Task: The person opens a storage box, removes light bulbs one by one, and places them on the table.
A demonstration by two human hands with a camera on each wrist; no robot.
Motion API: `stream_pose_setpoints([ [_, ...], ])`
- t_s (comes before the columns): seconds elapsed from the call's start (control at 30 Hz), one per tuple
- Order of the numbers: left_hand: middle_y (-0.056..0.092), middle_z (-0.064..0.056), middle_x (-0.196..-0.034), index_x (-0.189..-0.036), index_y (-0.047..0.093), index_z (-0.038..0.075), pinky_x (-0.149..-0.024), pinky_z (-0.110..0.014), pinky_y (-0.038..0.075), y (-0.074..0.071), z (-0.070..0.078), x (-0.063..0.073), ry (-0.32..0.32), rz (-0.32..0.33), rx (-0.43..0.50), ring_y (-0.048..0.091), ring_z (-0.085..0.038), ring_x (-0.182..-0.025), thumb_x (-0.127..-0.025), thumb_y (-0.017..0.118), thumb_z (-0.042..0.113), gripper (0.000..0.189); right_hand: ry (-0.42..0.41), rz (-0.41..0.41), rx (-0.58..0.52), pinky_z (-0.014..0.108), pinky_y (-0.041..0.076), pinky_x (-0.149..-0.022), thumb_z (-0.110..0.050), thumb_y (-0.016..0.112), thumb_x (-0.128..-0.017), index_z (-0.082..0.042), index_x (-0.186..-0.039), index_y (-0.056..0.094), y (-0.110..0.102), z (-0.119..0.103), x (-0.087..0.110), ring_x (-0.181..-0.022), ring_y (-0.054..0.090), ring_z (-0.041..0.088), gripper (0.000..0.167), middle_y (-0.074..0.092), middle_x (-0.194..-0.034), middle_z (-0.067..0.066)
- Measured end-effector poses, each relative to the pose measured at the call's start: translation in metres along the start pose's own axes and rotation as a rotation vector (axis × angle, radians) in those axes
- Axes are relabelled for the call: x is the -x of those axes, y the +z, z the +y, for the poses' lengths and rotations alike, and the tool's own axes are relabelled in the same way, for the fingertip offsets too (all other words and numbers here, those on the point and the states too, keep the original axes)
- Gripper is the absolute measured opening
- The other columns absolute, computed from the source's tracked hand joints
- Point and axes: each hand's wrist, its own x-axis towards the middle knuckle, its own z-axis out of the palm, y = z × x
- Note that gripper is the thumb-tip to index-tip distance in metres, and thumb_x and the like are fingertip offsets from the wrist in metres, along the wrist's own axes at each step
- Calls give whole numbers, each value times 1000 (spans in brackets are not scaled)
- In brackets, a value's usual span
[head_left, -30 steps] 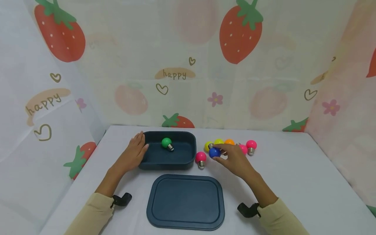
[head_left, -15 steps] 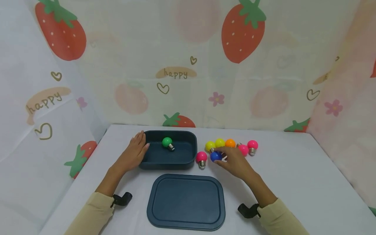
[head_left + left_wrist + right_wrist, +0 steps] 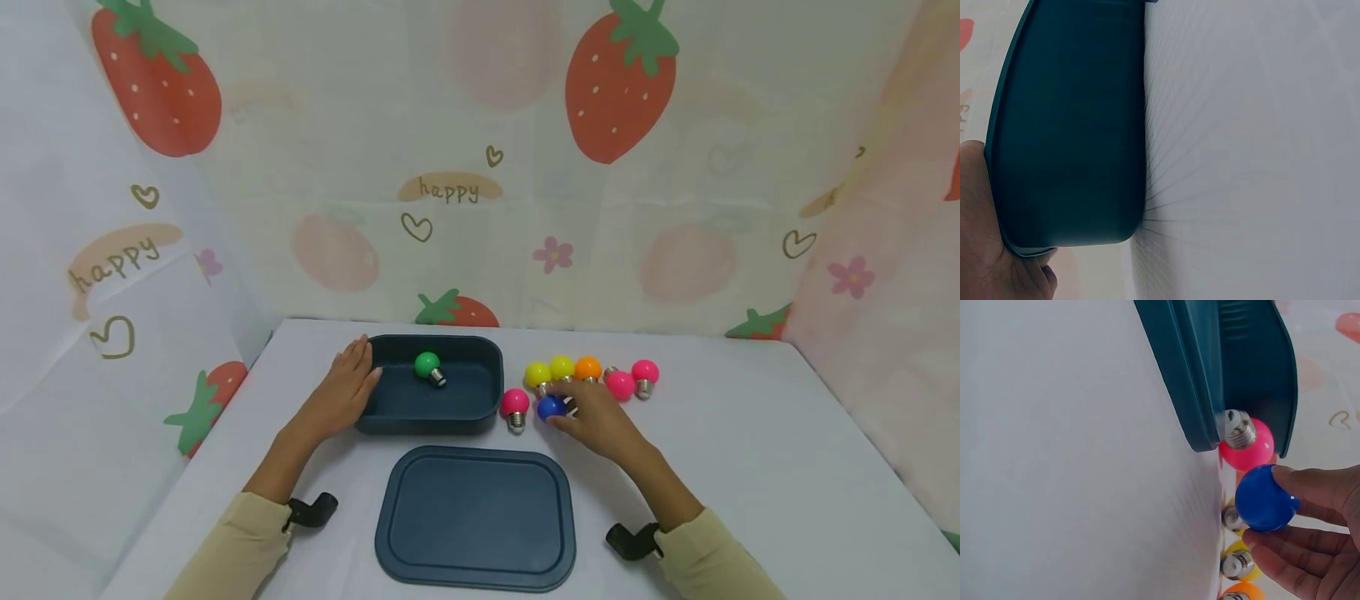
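Observation:
In the head view, a dark blue rectangular container (image 3: 427, 423) stands left of centre with a green light bulb (image 3: 427, 364) lying inside. My left hand (image 3: 347, 389) holds its left end, thumb over the rim and fingers along the outside. To the container's right, my right hand (image 3: 600, 417) pinches a blue light bulb (image 3: 1266, 499) between thumb and fingertips. The bulb's metal base is mostly hidden in both views. Beside it, near the container's right front corner, is a pink light bulb (image 3: 514, 402) with its metal base toward me.
A flat dark blue lid (image 3: 474, 517) lies on the white table (image 3: 750, 450) in front of the container. Behind my right hand lie yellow bulbs (image 3: 561, 367), an orange bulb (image 3: 588, 367) and more pink bulbs (image 3: 645, 372). A strawberry-print backdrop (image 3: 330, 150) encloses the table.
My right hand has drawn the blue bulb slightly toward me, away from the yellow bulbs. My left hand stays on the container, and the green bulb has not moved.

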Motion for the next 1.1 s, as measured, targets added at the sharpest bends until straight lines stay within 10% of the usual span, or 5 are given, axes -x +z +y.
stream_pose_setpoints([
  [1.1,8,-28,-166,-155,15,-15,-122,-60,7,1,0,1,-10,-7,1,5,-43,-154,-113,25,36,67,33,-25,22,30,60,-73,-21,85,-84,-9,-121,74,9,-2,2,-88,67,19,41,74,-102,5],
])
